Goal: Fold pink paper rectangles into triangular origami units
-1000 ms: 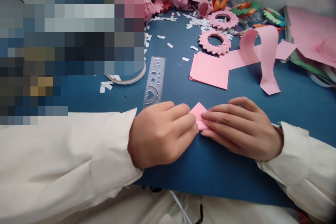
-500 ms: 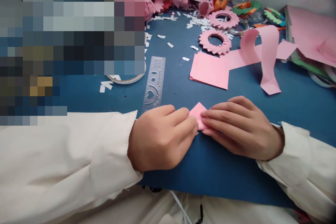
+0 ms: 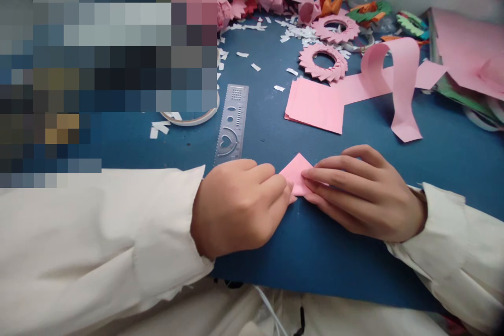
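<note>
Between my hands a small piece of folded pink paper [image 3: 298, 170] lies against the blue table, its pointed top facing away from me. My left hand [image 3: 246, 205] is closed, with its fingertips pinching the paper's left side. From the other side my right hand [image 3: 360, 191] presses its fingertips on the paper's right part, the thumb low at its bottom edge. The paper's two side corners are partly hidden under my fingers. Just beyond the paper sits a stack of pink paper squares [image 3: 315, 106].
A clear plastic ruler [image 3: 232, 121] lies beyond my left hand. Behind the stack are a pink folded-paper ring [image 3: 323, 63], a curled pink paper strip [image 3: 405, 79] and scattered white scraps [image 3: 297, 31]. A roll of tape [image 3: 192, 119] lies left, partly hidden by blurred blocks.
My left fingers have slid slightly left and down along the paper, uncovering more of its left side. My right hand has stayed nearly in place.
</note>
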`<state>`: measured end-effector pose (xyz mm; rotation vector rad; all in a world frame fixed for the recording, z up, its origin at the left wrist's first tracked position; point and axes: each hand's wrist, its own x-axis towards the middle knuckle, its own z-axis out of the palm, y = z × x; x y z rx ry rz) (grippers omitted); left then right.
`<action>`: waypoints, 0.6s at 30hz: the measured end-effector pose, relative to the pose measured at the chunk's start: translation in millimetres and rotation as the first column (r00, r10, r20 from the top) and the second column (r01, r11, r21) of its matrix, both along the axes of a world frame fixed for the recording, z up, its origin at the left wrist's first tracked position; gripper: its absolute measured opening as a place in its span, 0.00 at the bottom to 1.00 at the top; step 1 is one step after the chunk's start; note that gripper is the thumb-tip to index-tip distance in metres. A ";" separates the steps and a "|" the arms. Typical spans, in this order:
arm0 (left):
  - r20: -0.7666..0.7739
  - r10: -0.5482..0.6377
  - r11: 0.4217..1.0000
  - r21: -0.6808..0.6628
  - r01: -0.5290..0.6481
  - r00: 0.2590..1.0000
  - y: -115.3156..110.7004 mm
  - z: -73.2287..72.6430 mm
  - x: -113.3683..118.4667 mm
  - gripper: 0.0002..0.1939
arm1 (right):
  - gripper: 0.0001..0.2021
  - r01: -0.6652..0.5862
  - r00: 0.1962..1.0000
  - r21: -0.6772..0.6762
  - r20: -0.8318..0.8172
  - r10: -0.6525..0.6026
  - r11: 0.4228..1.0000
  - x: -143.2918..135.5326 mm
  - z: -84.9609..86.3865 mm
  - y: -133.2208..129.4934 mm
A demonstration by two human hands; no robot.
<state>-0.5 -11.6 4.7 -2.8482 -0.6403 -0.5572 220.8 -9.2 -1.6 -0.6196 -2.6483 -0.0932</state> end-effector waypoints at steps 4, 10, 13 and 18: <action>-0.010 0.024 1.000 0.006 -0.024 1.000 -2.7 -1.7 -0.5 0.10 | 0.07 0.003 1.000 0.008 0.000 -0.003 1.000 0.5 -0.9 -0.2; -0.030 0.007 1.000 -0.029 -0.007 1.000 -4.6 -4.4 -3.1 0.11 | 0.06 -0.041 0.999 0.010 0.000 0.041 0.999 1.4 2.4 0.4; -0.049 -0.018 1.000 -0.023 0.017 0.999 -3.3 -4.2 -3.4 0.11 | 0.06 -0.060 0.998 0.053 -0.008 0.060 0.997 2.3 3.9 -2.2; -0.053 -0.045 0.999 -0.010 0.045 0.998 -2.1 -4.4 -3.2 0.11 | 0.02 -0.071 0.994 0.073 -0.077 0.077 0.995 2.9 2.3 -8.3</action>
